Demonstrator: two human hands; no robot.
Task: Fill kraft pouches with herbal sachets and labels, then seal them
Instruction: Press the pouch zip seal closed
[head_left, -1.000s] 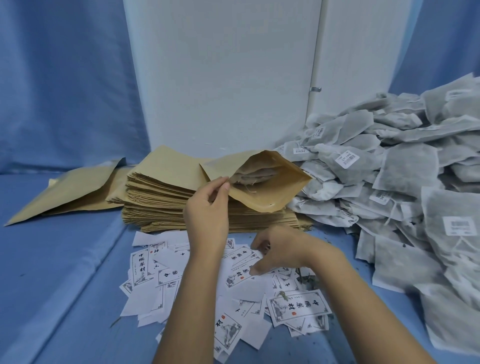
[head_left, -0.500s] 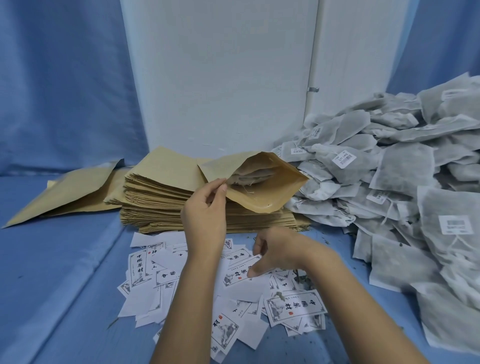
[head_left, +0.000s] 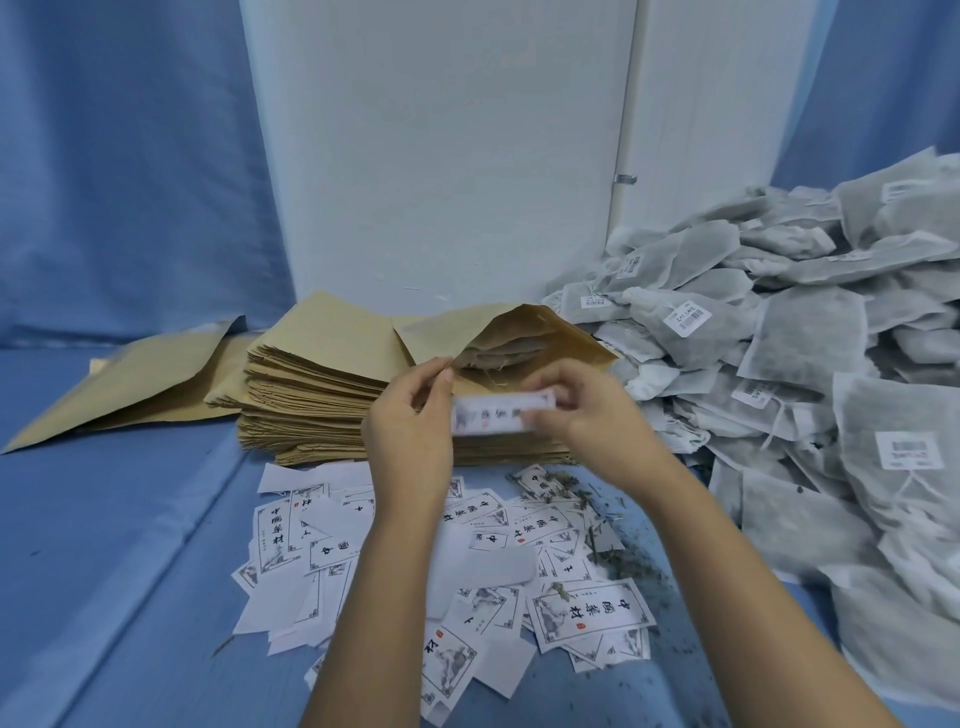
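Pinching the near lip of the pouch (head_left: 566, 338) between thumb and forefinger, the left hand (head_left: 410, 436) keeps its mouth open. The right hand (head_left: 592, 426) has its fingers curled and pinches the right end of one label (head_left: 493, 415). The left end of the label reaches the left hand, but I cannot tell if it touches it. The label is blurred, so its print cannot be read.

The label is held level, with its long axis running from left to right. It is above the front edge of the stack (head_left: 311, 384), just before the mouth of the pouch and across it.

The pouch lies on top of the stack at the right end. Its mouth points toward the person and its closed end points away. Pale sachets (head_left: 498, 356) are visible inside it.

In front of the stack, loose labels (head_left: 519, 525) lie scattered on the blue cloth (head_left: 130, 545), some face up and some blank side up, with herb crumbs (head_left: 623, 561) among them. To the right of the stack a big heap (head_left: 800, 353) of sachets rises. To the left of the stack some flat pouches (head_left: 130, 384) lie spread out.
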